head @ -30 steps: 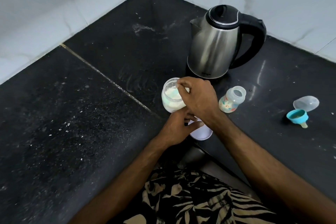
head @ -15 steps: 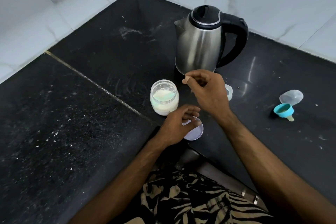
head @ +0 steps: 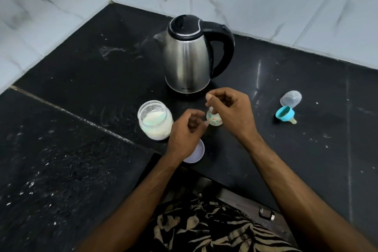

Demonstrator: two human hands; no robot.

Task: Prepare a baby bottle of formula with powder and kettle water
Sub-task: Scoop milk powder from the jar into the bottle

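The small baby bottle [head: 214, 119], printed with coloured shapes, stands open on the black counter and is mostly hidden by my hands. My right hand [head: 231, 112] hovers over its mouth, thumb and fingers pinched on a small pale scoop [head: 210, 108]. My left hand [head: 185, 131] is just left of the bottle with curled, parted fingers and holds nothing; whether its fingertips touch the bottle I cannot tell. The open glass jar of white formula powder [head: 154, 121] stands to the left. The steel kettle [head: 187, 57] with a black handle stands behind.
The jar's pale lid [head: 196, 154] lies by the counter's front edge under my left wrist. A teal nipple ring [head: 284, 116] and a clear cap [head: 290, 98] lie to the right. Marble-tiled walls close the corner behind. Powder specks dot the counter at left.
My right hand has gone from the jar's mouth to above the bottle with the scoop. My left hand has lifted off the lid toward the bottle.
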